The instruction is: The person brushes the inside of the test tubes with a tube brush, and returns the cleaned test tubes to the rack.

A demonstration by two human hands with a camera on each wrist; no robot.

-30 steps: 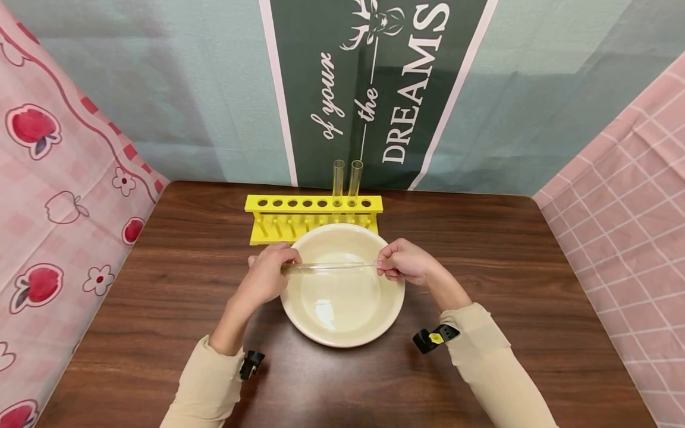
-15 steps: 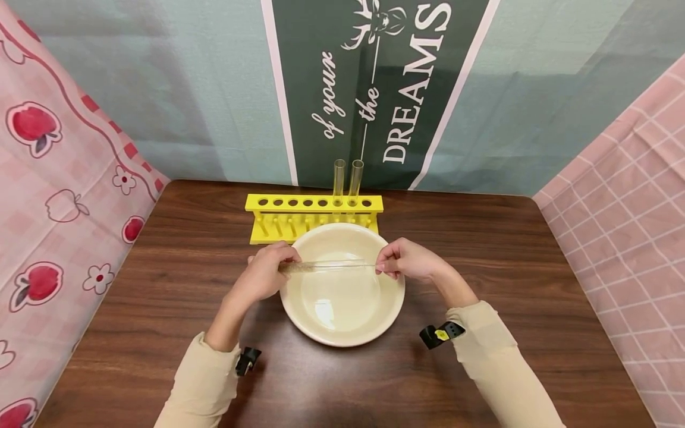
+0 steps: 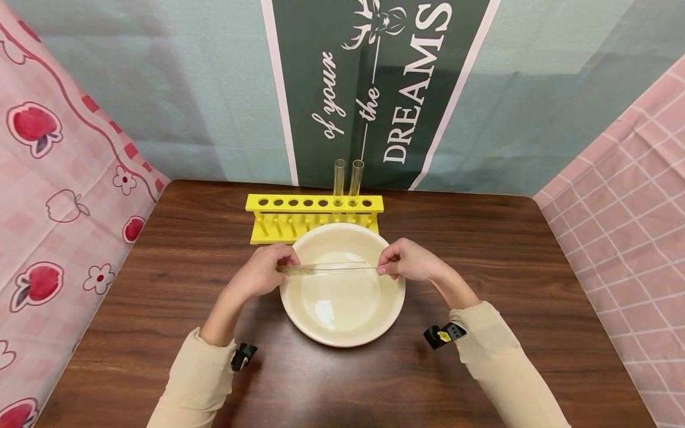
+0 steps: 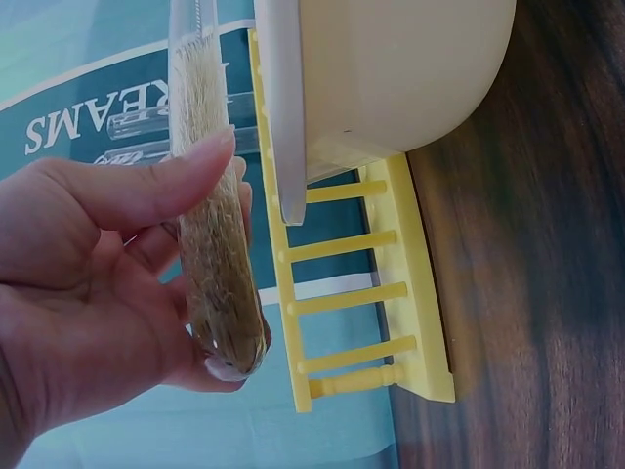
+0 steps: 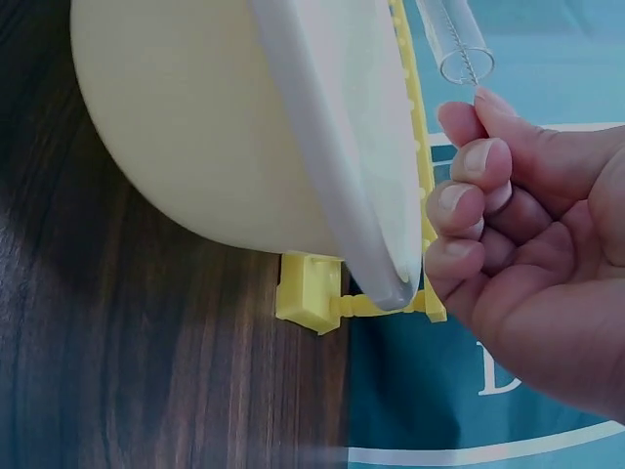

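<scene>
A brown wooden surface (image 3: pixel 535 285) is filling much of the lower part of the head view. In its middle, a cream bowl (image 3: pixel 353 306) is sitting, and a yellow test tube rack (image 3: pixel 316 203) is standing just behind it, holding two clear tubes (image 3: pixel 339 181). Left of the bowl's middle, the left grip (image 3: pixel 261 270) is grasping the closed end of a see-through test tube (image 4: pixel 223 278). On the other side, the right grip (image 3: pixel 409 260) is pinching the thin wire (image 5: pixel 457 44) of a tube brush (image 4: pixel 200 88). The tube is lying nearly flat above the bowl, with the bristles sitting inside.

The person seems to be scrubbing the inside. To do it well, the left grip should be holding snugly but not squeezing hard. The right grip should be sliding the wire straight and twisting it, going softly near the closed end. Working over the bowl is good for catching drips.

The bowl is hiding the rack's lower right part. A shiny patch is showing inside the bowl, but I can't tell if there's water. The tube is covering some left fingers, and the right fingers are hiding the wire's end.
</scene>
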